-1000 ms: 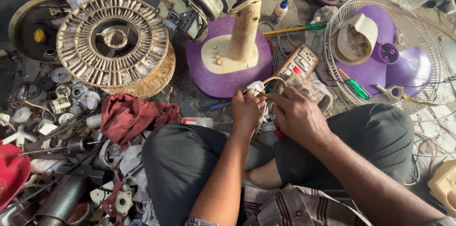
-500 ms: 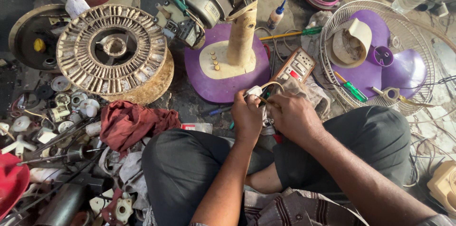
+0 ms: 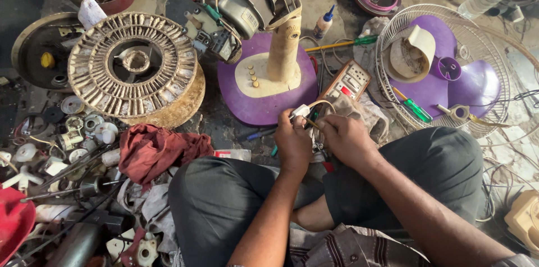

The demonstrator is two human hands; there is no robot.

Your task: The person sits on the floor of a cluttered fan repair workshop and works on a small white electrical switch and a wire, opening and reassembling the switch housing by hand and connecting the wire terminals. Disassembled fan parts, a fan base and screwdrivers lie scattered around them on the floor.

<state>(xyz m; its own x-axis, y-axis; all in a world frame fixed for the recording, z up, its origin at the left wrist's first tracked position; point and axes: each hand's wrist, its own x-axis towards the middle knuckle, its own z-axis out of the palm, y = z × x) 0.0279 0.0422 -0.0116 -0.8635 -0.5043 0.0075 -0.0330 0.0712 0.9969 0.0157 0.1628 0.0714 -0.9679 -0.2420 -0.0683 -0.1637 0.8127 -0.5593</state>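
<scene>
I sit cross-legged on the floor with both hands together above my knees. My left hand (image 3: 293,142) pinches a small white plug-like part (image 3: 299,112) with a thin wire (image 3: 320,102) looping off it. My right hand (image 3: 347,139) grips the same wire close beside it, fingers curled. Just beyond my hands stands a purple table-fan base (image 3: 241,93) with a beige column (image 3: 283,48) and a bare motor (image 3: 244,6) tilted at its top. A switch board (image 3: 349,83) lies right of the base on a grey rag (image 3: 370,116).
A large round stator disc (image 3: 132,65) lies at the left, a maroon cloth (image 3: 157,152) below it. Purple fan blades (image 3: 471,84) rest in a wire guard (image 3: 387,81) at the right. Green screwdrivers (image 3: 416,111), a glue bottle (image 3: 321,24), small parts (image 3: 84,126) and scattered tools surround me.
My hands have stayed together on the wire and white part, shifting only slightly. The view has drifted a little.
</scene>
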